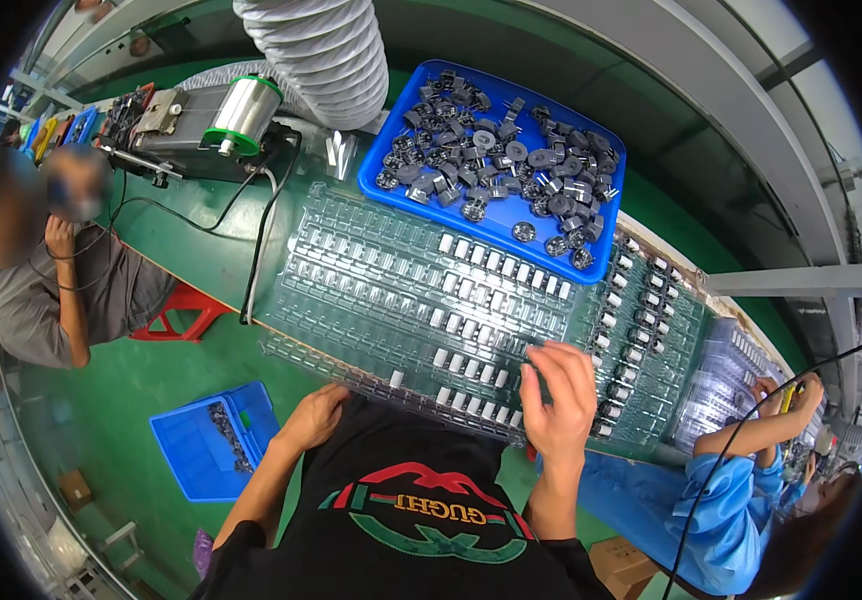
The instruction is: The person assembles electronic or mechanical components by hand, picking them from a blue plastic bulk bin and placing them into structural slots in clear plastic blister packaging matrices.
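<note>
A clear plastic blister tray (401, 300) lies on the green bench before me, with rows of small white-topped parts (466, 370) in its pockets, mostly on the right side. My right hand (561, 405) is over the tray's right part, thumb and fingers apart, and I see nothing between them. Close by the tray's near left edge, my left hand (316, 418) has its fingers curled together; whatever they hold, if anything, is hidden. Beyond the tray, a blue plastic bin (371, 178) holds many loose dark round components with metal pins (541, 158).
A second filled tray (641, 340) adjoins on the right, near a co-worker in blue sleeves (716, 500). Another person sits at left. A machine with a metal roll (244, 112), cables and a white duct (326, 60) stand at the back left. A blue crate (196, 455) sits on the floor.
</note>
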Tool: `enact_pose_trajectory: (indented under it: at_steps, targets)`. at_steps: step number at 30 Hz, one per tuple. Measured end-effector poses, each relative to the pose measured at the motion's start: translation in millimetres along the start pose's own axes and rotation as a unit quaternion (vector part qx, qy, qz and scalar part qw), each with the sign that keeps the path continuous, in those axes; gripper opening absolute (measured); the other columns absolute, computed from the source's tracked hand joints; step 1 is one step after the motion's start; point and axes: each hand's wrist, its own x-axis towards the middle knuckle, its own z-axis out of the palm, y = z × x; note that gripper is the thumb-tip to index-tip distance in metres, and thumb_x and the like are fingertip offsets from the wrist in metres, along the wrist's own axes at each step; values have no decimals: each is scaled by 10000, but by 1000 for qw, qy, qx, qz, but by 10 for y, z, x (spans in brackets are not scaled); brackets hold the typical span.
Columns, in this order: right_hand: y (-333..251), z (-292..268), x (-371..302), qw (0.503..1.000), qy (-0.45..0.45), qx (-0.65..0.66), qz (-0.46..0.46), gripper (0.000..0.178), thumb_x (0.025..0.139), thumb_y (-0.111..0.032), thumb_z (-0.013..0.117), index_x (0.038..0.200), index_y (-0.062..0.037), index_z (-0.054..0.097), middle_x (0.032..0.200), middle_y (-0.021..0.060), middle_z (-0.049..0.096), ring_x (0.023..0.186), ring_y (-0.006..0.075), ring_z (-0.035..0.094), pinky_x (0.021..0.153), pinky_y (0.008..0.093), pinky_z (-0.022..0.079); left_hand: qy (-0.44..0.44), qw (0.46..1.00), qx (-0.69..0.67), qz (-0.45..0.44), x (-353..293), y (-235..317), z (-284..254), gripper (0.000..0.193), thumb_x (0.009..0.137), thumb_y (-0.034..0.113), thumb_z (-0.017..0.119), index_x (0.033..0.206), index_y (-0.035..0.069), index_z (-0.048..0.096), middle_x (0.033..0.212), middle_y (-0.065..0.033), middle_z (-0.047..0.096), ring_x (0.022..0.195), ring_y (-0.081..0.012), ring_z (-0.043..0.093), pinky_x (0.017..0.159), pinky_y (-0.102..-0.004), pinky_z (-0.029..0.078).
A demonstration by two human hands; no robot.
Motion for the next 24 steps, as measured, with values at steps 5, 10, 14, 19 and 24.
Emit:
enact_pose_trajectory:
  at_steps: [5,10,14,19,24]
  targets:
    - [-19,-25,-65,999,-29,14,2,208,738,34,711,944,6,701,905,112,639,893,297,627,776,384,516,-31,988,-41,-147,-199,150,-48,265,958,259,518,1031,9,569,943,-251,645,916,-464,599,806,-490,477]
    - [48,-39,-103,1000,-24,11,6,199,739,39,713,936,11,701,889,116,646,876,291,630,765,378,516,-66,951,-2,-302,-331,218,-9,377,985,362,486,1099,13,572,972,-241,667,941,-446,621,843,-472,487]
    - [63,-55,-102,1000,-22,21,6,194,740,41,713,932,15,699,876,119,652,862,293,632,759,376,517,-100,936,-53,-334,-332,275,-143,524,967,468,487,1165,-11,567,1039,-245,668,996,-405,634,890,-442,482]
    - [88,-128,-84,999,-8,36,0,198,739,47,713,934,18,699,872,120,652,847,292,634,737,373,520,-75,918,-143,-362,-548,180,31,643,931,531,519,1210,-48,529,1102,-263,649,1083,-353,624,935,-397,460]
    - [129,-222,-136,999,10,33,9,207,733,55,715,936,20,701,855,119,650,822,289,635,720,368,521,-67,827,-232,-508,-806,512,-121,807,931,593,499,1349,-91,401,1240,-280,580,1114,-302,607,949,-372,473]
